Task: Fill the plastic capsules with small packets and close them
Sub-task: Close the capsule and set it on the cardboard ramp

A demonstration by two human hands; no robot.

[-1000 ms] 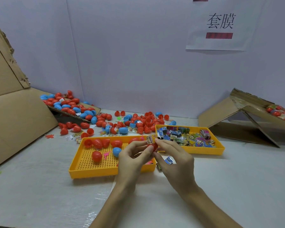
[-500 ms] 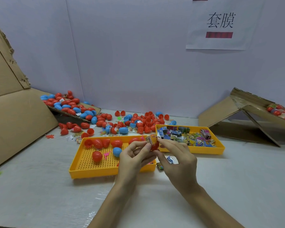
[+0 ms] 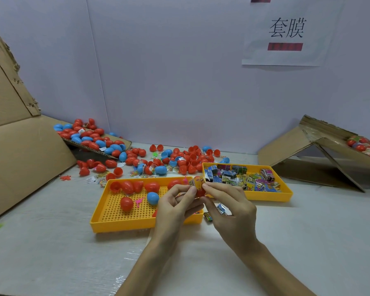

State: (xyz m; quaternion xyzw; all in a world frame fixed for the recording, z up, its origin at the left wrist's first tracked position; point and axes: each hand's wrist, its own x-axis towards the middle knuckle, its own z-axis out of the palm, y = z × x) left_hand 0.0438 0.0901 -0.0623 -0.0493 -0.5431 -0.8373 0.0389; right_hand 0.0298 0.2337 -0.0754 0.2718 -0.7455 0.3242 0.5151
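Observation:
Both hands meet above the near right corner of the perforated yellow tray [image 3: 124, 223]. My left hand [image 3: 175, 206] and my right hand [image 3: 231, 208] pinch a red capsule [image 3: 200, 192] between fingertips, with a small printed packet [image 3: 198, 181] sticking out of its top. Red capsules and one blue capsule [image 3: 152, 198] lie in that tray. A second yellow tray [image 3: 265, 195] to the right holds several colourful packets. Two loose packets [image 3: 221, 208] lie on the table under my right hand.
A heap of red and blue capsules [image 3: 175, 159] spreads along the back wall and onto a cardboard flap [image 3: 88, 137]. A large cardboard sheet [image 3: 19, 154] leans at the left. A folded cardboard box [image 3: 320, 152] with filled capsules stands at the right.
Both hands have lifted the capsule slightly up and away from me. The packet now stands higher out of the red capsule.

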